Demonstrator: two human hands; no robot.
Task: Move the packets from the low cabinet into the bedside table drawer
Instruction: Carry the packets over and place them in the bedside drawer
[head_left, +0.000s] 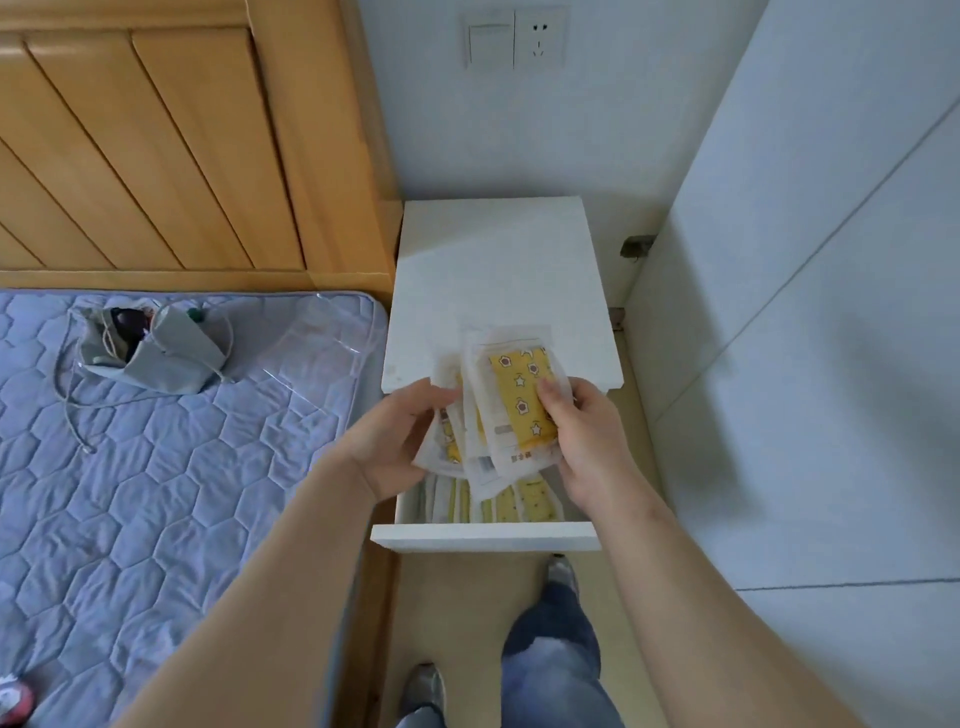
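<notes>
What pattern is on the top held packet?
The top packet is yellow with white stars and small dark-centred shapes; head view.

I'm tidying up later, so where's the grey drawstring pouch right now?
In the head view, the grey drawstring pouch lies on the left, on the quilted mattress near the wooden headboard.

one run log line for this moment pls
phase: placing | left hand: grips packet stack | right hand: grips packet stack, above open drawer | drawer: loose packets inside

Blue jeans (550, 670), grey shoes (563, 574)
</notes>
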